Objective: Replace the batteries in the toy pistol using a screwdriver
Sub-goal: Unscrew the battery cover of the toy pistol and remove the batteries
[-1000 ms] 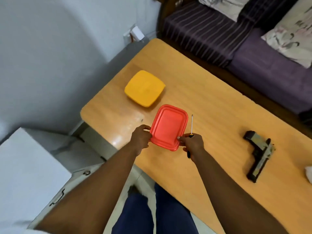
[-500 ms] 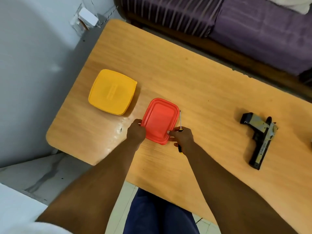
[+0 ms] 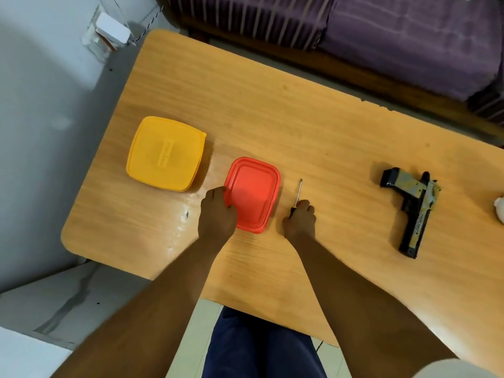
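Hands at the red lid, pistol apart

The left hand (image 3: 216,216) grips the glossy red plastic lid (image 3: 253,193); the right hand (image 3: 300,221) holds the thin metal screwdriver (image 3: 299,192). The black-and-tan toy pistol (image 3: 411,211) lies near the smooth wooden table's (image 3: 300,110) right edge.

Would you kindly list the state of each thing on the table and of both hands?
Red container: lid on, flat on table, held by left hand.
Yellow container: lid on, untouched.
Screwdriver: gripped by right hand, tip pointing away.
Toy pistol: lying on its side, untouched.
Left hand: gripping red container's edge.
Right hand: curled round screwdriver handle.
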